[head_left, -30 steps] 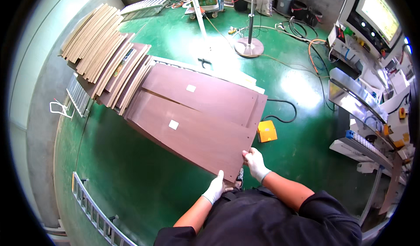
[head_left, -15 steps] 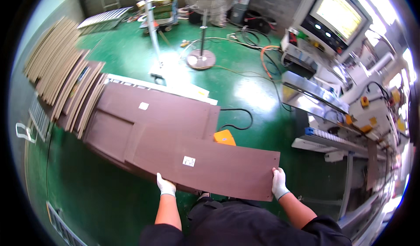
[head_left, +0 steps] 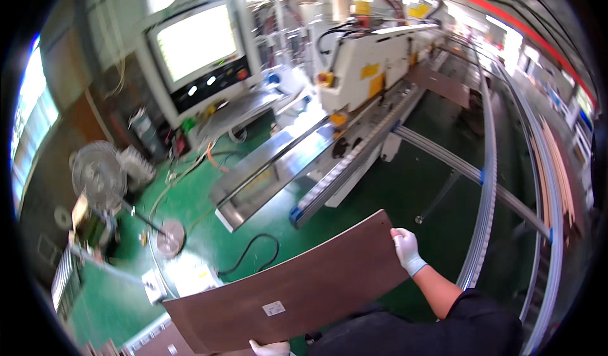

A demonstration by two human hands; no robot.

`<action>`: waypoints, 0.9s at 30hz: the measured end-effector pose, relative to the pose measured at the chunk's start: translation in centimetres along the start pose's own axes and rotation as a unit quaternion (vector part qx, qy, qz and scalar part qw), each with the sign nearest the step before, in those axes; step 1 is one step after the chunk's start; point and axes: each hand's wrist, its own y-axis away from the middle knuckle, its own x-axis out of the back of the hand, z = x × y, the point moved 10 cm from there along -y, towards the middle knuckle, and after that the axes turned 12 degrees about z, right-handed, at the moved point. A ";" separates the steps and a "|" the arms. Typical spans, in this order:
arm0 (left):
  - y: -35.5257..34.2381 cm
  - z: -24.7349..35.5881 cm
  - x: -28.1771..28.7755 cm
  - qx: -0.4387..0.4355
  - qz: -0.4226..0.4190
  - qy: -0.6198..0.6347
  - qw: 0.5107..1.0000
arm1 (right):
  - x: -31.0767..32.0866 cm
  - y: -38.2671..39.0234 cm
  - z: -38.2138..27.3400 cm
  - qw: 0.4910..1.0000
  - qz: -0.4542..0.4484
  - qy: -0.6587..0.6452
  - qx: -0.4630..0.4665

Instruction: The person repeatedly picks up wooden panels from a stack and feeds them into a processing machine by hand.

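Note:
A long brown board [head_left: 316,267] with a small white label [head_left: 273,308] is held up in front of me, its right end tilted higher than its left. My right hand [head_left: 408,252], in a white glove, grips the board's right end, thumb on the upper face. Also gloved in white, my left hand [head_left: 270,348] holds the near long edge at the bottom of the view; most of its fingers are hidden under the board. Below the board's left end, part of another brown board [head_left: 163,342] shows on the stack.
Ahead stands a long white machine [head_left: 361,68] with a metal feed table [head_left: 278,172] and rail [head_left: 354,160]. A control screen [head_left: 197,43] is beyond it, a standing fan [head_left: 100,177] at left. Metal roller rails [head_left: 486,191] run along the right. A black cable [head_left: 253,242] lies on the green floor.
I have turned right toward the machine. The board has come off the stack and is lifted in both hands, its right end raised.

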 end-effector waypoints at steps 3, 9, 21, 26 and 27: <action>-0.7 -4.4 -7.9 -0.016 -0.127 -0.163 0.978 | 7.5 -2.5 5.3 0.991 0.092 -0.058 -0.078; -5.5 -15.2 -16.7 0.111 -0.342 -0.320 0.877 | 18.9 -0.9 12.8 0.941 0.213 -0.088 -0.246; -7.3 -30.5 -23.2 0.191 -0.371 -0.530 0.738 | 29.3 7.1 19.8 0.861 0.395 -0.163 -0.274; -7.4 -31.2 -24.5 0.128 -0.314 -0.593 0.731 | 27.7 8.8 21.7 0.835 0.396 -0.272 -0.266; -8.0 -30.5 -24.6 0.124 -0.312 -0.606 0.721 | 28.5 9.1 22.5 0.820 0.442 -0.236 -0.278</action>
